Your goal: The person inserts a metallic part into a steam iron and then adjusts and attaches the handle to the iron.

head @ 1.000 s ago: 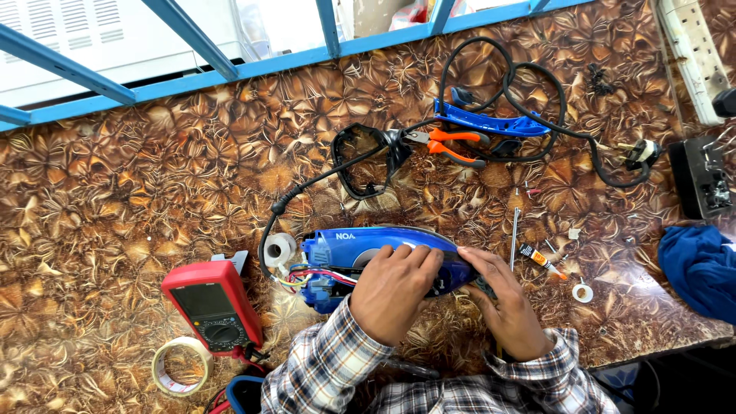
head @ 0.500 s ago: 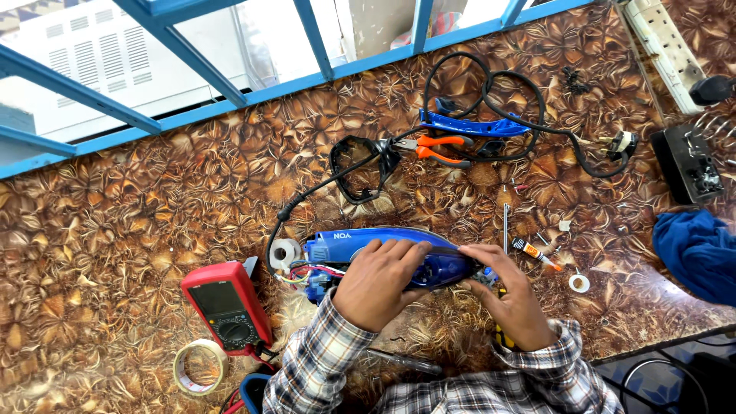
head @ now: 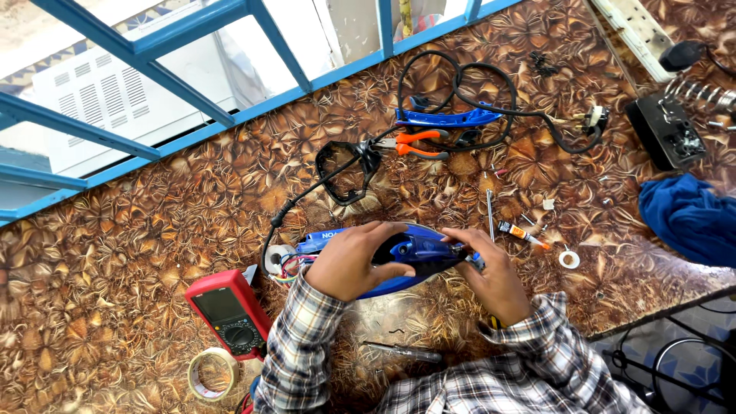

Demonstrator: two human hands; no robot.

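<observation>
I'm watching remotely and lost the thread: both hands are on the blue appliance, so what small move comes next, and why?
Probably steady the blue appliance body with the left hand and let the right hand work its front end. The right fingertips already pinch there, coloured wires hang loose at the rear, and the loose blue handle piece lies apart.

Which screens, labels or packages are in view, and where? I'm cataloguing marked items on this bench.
Multimeter: left of the left hand, red case, dark rectangular screen, round dial.
Blue appliance: held by both hands, right hand at its end; small pale marking at its left end.
Small tube: right of it, white and orange label.
</observation>
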